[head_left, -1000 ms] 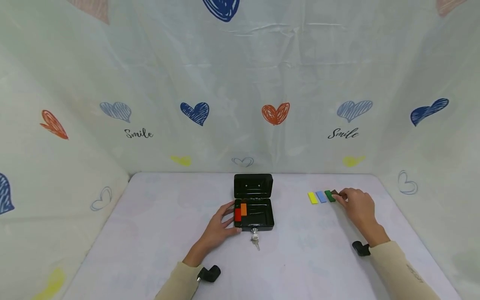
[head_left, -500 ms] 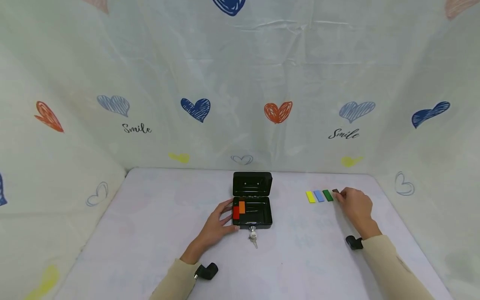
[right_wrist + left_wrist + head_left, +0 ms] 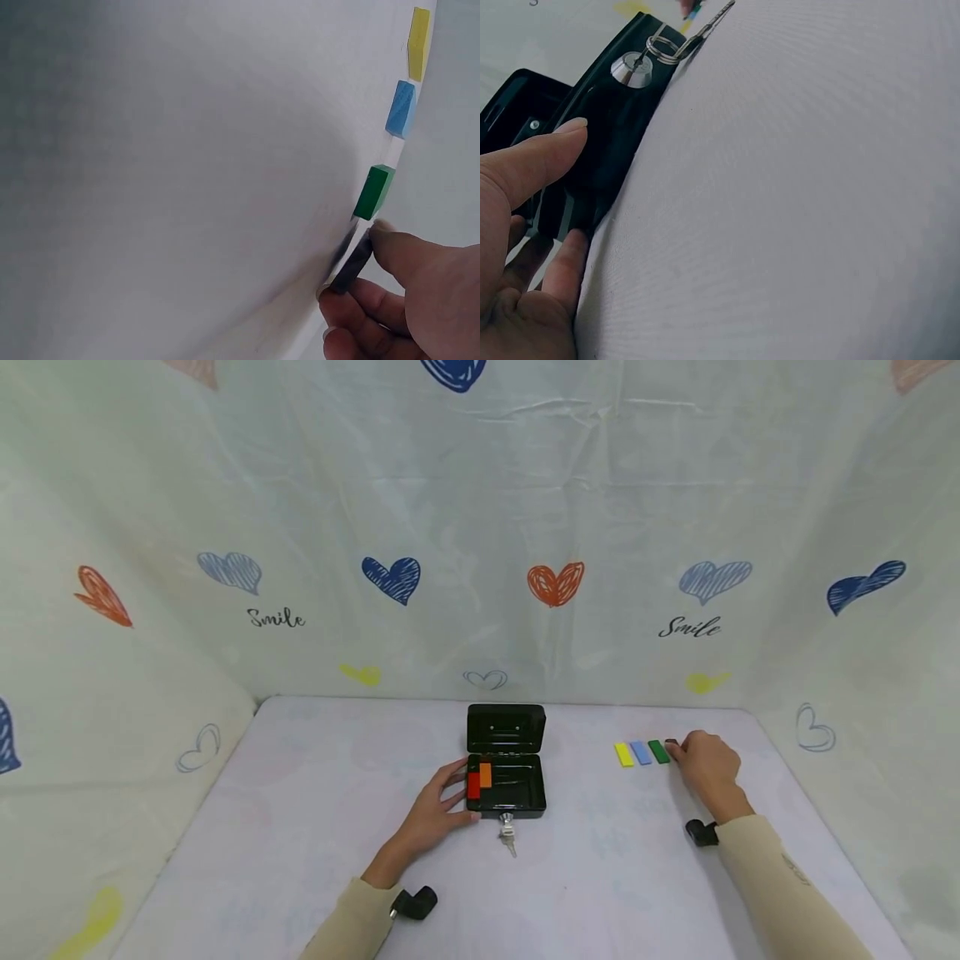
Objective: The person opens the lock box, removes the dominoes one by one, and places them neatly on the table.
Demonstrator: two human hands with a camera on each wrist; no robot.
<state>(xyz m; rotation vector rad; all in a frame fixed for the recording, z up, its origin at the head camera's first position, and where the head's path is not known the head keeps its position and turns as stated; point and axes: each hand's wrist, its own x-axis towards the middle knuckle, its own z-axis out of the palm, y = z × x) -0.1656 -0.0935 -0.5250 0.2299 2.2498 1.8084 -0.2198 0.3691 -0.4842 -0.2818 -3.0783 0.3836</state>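
A small black cash box point(image 3: 511, 811) stands with its lid point(image 3: 506, 728) raised, a red block point(image 3: 473, 785) and an orange block point(image 3: 486, 775) inside at the left. My left hand point(image 3: 428, 817) grips its near left corner, thumb on the front wall and fingers along the left side. Keys point(image 3: 681, 49) hang on a ring from the front lock. At the right, my right hand point(image 3: 708, 767) pinches a dark brown block point(image 3: 352, 262) between thumb and fingertips, close over the table. Beside it lies a green block point(image 3: 374, 192).
Left of the green block, a light blue block point(image 3: 641, 752) and a yellow block point(image 3: 624, 755) lie in a row on the white table point(image 3: 585, 877). Behind the table hangs a pale sheet point(image 3: 465, 493) printed with hearts.
The brown block, beside the green one and tilted a second ago, has shifted slightly away to the right in my right hand. My left hand stays at the cash box.
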